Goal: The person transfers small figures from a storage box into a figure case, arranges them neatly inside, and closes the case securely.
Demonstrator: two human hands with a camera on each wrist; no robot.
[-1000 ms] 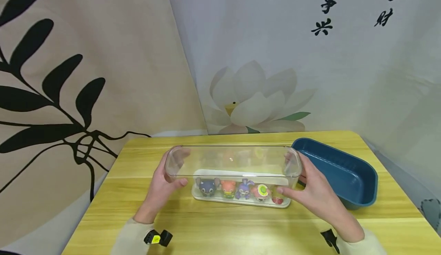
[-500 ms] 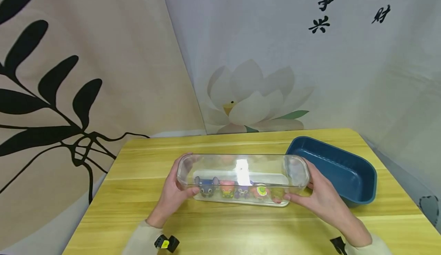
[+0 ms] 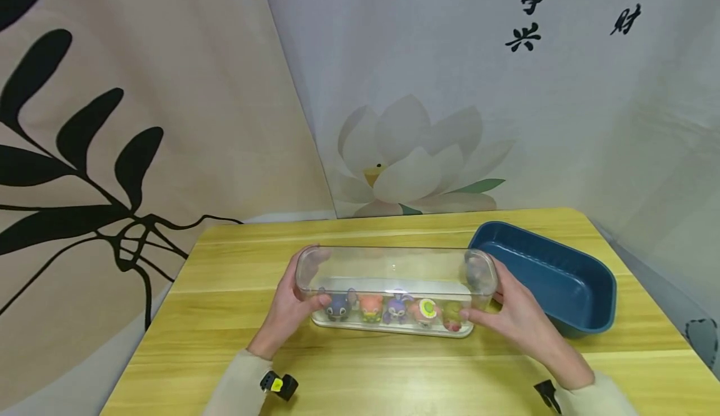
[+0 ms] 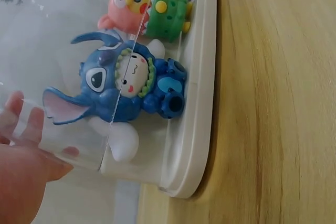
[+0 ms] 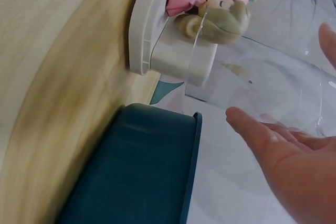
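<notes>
A clear plastic cover (image 3: 394, 269) is held level by its two ends above a narrow white base (image 3: 394, 331). My left hand (image 3: 291, 310) grips the cover's left end, thumb in front and fingers behind; my right hand (image 3: 517, 316) does the same at the right end. Several small figurines stand in a row on the base. At the left is a blue big-eared one (image 4: 121, 80), beside a pink and green one (image 4: 168, 14). The right end has a blond-haired figurine (image 5: 223, 22) in pink. In the wrist views, the cover's lower edge crosses in front of the figurines, above the base's rim.
A dark blue rectangular bin (image 3: 604, 291) stands on the wooden table (image 3: 360, 378) at the right, just behind my right hand. Printed cloth (image 3: 225, 91) hangs behind the table's back edge.
The cover has moved right and lower, closer in line with the base, with both hands on its ends. Over the last half second it shifted slightly left. The base and bin stay put.
</notes>
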